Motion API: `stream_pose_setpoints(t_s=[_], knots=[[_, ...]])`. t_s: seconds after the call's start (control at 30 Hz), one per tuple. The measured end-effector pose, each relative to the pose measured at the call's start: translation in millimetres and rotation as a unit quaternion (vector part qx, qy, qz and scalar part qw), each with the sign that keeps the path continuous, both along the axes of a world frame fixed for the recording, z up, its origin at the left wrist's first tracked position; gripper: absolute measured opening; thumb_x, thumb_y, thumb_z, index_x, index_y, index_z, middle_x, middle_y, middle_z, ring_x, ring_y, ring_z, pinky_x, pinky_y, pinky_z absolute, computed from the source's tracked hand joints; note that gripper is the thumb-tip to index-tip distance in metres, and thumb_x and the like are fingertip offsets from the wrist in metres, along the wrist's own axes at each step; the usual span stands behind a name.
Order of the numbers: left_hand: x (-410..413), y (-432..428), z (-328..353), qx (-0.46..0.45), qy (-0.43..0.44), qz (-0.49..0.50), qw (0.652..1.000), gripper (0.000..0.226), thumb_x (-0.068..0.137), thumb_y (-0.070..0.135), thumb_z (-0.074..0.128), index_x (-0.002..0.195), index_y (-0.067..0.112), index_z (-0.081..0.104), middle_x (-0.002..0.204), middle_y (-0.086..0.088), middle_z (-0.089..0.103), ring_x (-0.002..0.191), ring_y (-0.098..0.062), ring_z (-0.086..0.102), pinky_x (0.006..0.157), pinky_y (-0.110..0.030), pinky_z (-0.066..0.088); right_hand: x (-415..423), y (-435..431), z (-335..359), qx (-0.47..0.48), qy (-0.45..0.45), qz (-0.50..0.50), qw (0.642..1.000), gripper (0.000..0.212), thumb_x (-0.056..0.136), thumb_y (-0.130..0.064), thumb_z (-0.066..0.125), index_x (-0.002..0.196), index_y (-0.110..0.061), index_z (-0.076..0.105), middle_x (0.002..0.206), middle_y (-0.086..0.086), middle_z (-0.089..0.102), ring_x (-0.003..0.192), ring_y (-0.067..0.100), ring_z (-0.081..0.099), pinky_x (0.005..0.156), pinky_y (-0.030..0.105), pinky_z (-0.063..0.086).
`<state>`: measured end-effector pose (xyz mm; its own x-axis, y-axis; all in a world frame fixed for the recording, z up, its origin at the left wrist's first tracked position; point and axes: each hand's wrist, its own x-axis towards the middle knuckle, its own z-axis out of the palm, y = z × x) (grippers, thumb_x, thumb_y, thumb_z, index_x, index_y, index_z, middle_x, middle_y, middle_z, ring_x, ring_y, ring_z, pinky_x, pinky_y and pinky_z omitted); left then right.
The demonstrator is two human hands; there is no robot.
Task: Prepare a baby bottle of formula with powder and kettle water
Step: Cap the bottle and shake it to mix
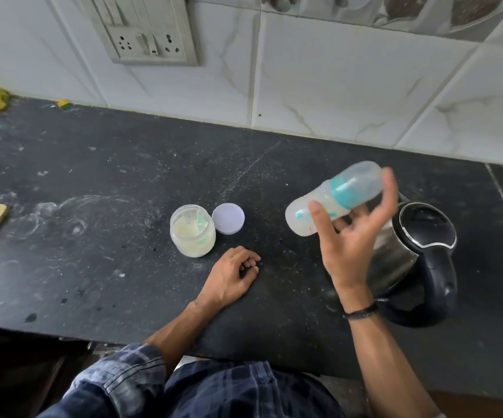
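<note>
Bottle (353, 184) tipped sideways in the air.
Right hand (349, 245) fingers pinch it; left hand (229, 276) rests on counter (93, 260), fingers curled loose.

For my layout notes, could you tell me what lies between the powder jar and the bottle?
The head view shows only the loose lid beside the jar, then bare counter before the bottle.
</note>
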<state>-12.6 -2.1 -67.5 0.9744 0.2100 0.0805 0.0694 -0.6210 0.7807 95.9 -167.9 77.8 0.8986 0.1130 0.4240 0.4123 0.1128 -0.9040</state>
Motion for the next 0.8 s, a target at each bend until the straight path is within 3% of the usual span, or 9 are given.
stream_pose_setpoints(t_s=[0.1, 0.17, 0.23, 0.3, 0.43, 0.5, 0.67, 0.8], knots=[[1, 2, -3, 0.004, 0.0, 0.008, 1.0, 0.016, 0.092, 0.016, 0.068, 0.106, 0.022, 0.071, 0.091, 0.013, 0.06, 0.088, -0.009, 0.057, 0.08, -0.026, 0.05, -4, 9, -7, -0.012, 0.034, 0.007, 0.999, 0.102, 0.09, -0.008, 0.083, 0.153, -0.059, 0.021, 0.145, -0.031, 0.054, 0.129, 0.018, 0.064, 0.097, 0.044, 0.061], [1, 1, -4, 0.001, 0.004, 0.001, 1.0, 0.016, 0.092, 0.017, 0.067, 0.107, 0.024, 0.07, 0.092, 0.014, 0.06, 0.089, -0.008, 0.057, 0.08, -0.025, 0.05, -4, 9, -7, 0.003, 0.072, 0.006, 0.997, 0.107, 0.089, -0.003, 0.083, 0.151, -0.062, 0.02, 0.147, -0.018, 0.058, 0.129, 0.02, 0.065, 0.098, 0.042, 0.061], [1, 2, -4, 0.001, 0.007, 0.001, 1.0, 0.017, 0.092, 0.018, 0.067, 0.107, 0.024, 0.07, 0.092, 0.016, 0.059, 0.09, -0.008, 0.057, 0.08, -0.025, 0.05, -3, 6, -8, 0.025, 0.078, 0.015, 0.997, 0.107, 0.089, -0.005, 0.084, 0.15, -0.066, 0.021, 0.155, 0.01, 0.051, 0.132, 0.028, 0.063, 0.097, 0.036, 0.06], [1, 2, -6, 0.001, 0.009, 0.003, 1.0, 0.017, 0.092, 0.021, 0.066, 0.108, 0.025, 0.07, 0.092, 0.017, 0.059, 0.09, -0.009, 0.057, 0.08, -0.024, 0.05, -1, 5, -8, 0.02, 0.061, 0.027, 0.998, 0.107, 0.089, -0.005, 0.084, 0.15, -0.067, 0.021, 0.157, 0.018, 0.046, 0.133, 0.031, 0.062, 0.097, 0.035, 0.06], [2, 2, -7, 0.0, 0.012, 0.002, 1.0, 0.018, 0.092, 0.024, 0.063, 0.108, 0.026, 0.07, 0.092, 0.019, 0.058, 0.091, -0.008, 0.057, 0.08, -0.024, 0.05, -3, 4, -8, 0.005, 0.068, 0.029, 0.997, 0.105, 0.089, 0.0, 0.083, 0.148, -0.065, 0.025, 0.161, 0.014, 0.041, 0.133, 0.03, 0.061, 0.098, 0.041, 0.061], [1, 2, -6, -0.001, 0.012, 0.001, 1.0, 0.018, 0.092, 0.025, 0.063, 0.108, 0.026, 0.07, 0.092, 0.019, 0.058, 0.091, -0.008, 0.057, 0.08, -0.024, 0.05, -6, 0, -5, 0.028, 0.058, 0.021, 0.998, 0.102, 0.088, -0.005, 0.085, 0.149, -0.064, 0.029, 0.16, 0.008, 0.044, 0.133, 0.03, 0.061, 0.096, 0.038, 0.061], [2, 3, -6, 0.002, 0.014, 0.003, 1.0, 0.017, 0.093, 0.023, 0.064, 0.109, 0.026, 0.07, 0.093, 0.019, 0.058, 0.091, -0.008, 0.057, 0.079, -0.025, 0.051, -7, 2, -2, 0.049, -0.018, -0.031, 0.998, 0.094, 0.089, -0.01, 0.086, 0.154, -0.048, 0.029, 0.153, -0.028, 0.047, 0.133, 0.026, 0.062, 0.091, 0.037, 0.063], [1, 3, -5, 0.0, 0.021, -0.01, 1.0, 0.017, 0.094, 0.024, 0.064, 0.11, 0.026, 0.069, 0.094, 0.02, 0.057, 0.092, -0.007, 0.057, 0.08, -0.025, 0.051, -16, 3, -7, 0.0, 0.048, -0.004, 0.999, 0.092, 0.085, -0.01, 0.089, 0.147, -0.052, 0.036, 0.156, -0.013, 0.048, 0.132, 0.029, 0.063, 0.096, 0.053, 0.062]])
